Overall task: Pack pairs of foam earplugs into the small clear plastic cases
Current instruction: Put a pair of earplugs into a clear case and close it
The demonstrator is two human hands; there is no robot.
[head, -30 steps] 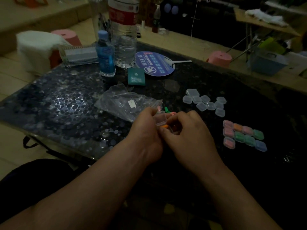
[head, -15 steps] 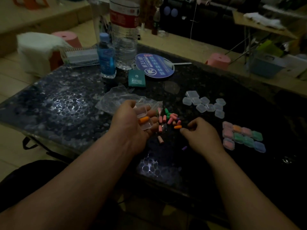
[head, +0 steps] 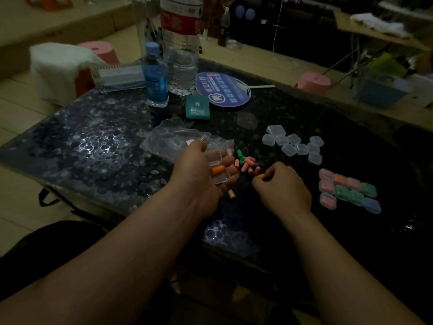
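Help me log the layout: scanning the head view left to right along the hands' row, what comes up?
Left hand with open case → loose earplugs → right hand pinching orange earplug → filled cases.

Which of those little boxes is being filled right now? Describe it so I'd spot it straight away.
Start at the dark glass table and find the left hand, just in front of the crumpled plastic bag. In its fingers lies a small clear case, lid hinged open, with one orange earplug inside. The other empty cases lie shut on the table, farther right.
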